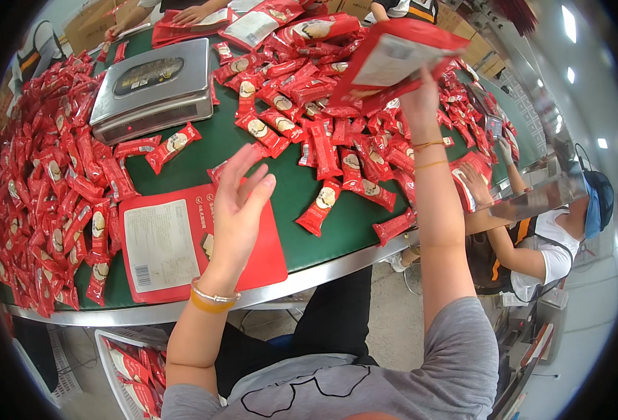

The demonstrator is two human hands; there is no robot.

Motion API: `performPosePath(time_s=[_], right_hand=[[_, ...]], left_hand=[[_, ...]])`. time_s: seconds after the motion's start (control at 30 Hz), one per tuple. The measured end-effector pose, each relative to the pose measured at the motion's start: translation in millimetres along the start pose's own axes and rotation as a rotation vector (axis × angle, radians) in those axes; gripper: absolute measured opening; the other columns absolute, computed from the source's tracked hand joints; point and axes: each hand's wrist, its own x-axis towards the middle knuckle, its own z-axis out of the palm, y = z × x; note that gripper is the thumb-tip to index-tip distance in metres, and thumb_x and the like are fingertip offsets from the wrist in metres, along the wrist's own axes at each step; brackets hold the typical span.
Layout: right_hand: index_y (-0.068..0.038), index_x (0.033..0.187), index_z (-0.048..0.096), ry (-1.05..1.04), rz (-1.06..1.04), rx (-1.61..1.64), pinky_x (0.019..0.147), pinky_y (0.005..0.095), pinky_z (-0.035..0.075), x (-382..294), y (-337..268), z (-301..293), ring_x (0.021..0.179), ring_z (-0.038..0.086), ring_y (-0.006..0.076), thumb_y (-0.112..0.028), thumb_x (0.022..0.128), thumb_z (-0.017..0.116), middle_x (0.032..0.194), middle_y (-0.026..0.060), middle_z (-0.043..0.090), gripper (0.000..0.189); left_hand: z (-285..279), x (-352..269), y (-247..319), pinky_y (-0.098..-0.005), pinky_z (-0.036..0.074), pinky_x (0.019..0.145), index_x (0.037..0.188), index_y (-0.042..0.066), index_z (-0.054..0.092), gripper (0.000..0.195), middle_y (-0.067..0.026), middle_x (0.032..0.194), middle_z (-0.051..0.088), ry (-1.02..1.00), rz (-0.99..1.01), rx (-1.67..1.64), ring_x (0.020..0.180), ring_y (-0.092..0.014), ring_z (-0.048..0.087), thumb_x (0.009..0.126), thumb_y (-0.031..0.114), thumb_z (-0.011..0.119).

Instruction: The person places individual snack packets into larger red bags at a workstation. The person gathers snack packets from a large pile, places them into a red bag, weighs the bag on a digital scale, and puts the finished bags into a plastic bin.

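Observation:
My right hand (422, 100) is raised over the far right part of the table and grips a large red pouch (373, 62) by its near right edge. The pouch has a pale printed panel and hangs tilted above a heap of small red snack packets (322, 149). My left hand (238, 205) hovers with fingers apart and nothing in it. Below it, a flat red pouch (159, 244) with a white text panel and barcode lies near the table's front edge, partly hidden by that hand and wrist.
A steel weighing scale (154, 86) stands at the back left beside a big pile of packets (46, 210). A metal rim (309, 281) edges the green table (293, 220). A white crate (110, 367) holds red pouches below. Co-workers' hands (474, 184) work at right and far side.

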Motion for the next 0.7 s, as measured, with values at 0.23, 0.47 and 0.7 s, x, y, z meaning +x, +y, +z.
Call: performPosePath(time_s=[0.23,0.47,0.7], right_hand=[[-0.01,0.117,0.051,0.126,-0.042,0.21,0.101,0.0428,0.037,41,-27,-44,0.111,0.052,0.0248,-0.027,0.095,0.042,0.117,0.0065,0.057,0.029],[-0.006,0.11,0.054,0.075,-0.23,-0.435,0.083,0.0357,0.048,36,-27,-36,0.096,0.059,0.0198,-0.017,0.091,0.052,0.107,0.0059,0.06,0.022],[0.002,0.119,0.047,0.143,-0.435,-0.163,0.089,0.0344,0.045,17,-33,-14,0.103,0.055,0.0225,-0.009,0.09,0.05,0.117,0.013,0.055,0.031]], left_hand=[[-10,-16,-15,-0.0334,0.04,0.098,0.13,0.004,0.043,0.046,-0.0145,0.13,0.046,-0.009,-0.086,0.034,0.117,-0.023,0.049,0.086,0.01,0.056],[-4,-16,-18,-0.0327,0.039,0.097,0.129,0.003,0.044,0.041,-0.0134,0.128,0.049,-0.07,-0.139,0.036,0.115,-0.022,0.05,0.089,0.008,0.052],[22,-20,-22,-0.034,0.04,0.098,0.129,0.004,0.042,0.042,-0.0136,0.131,0.047,-0.267,-0.205,-0.106,0.118,-0.022,0.049,0.09,0.013,0.052]])
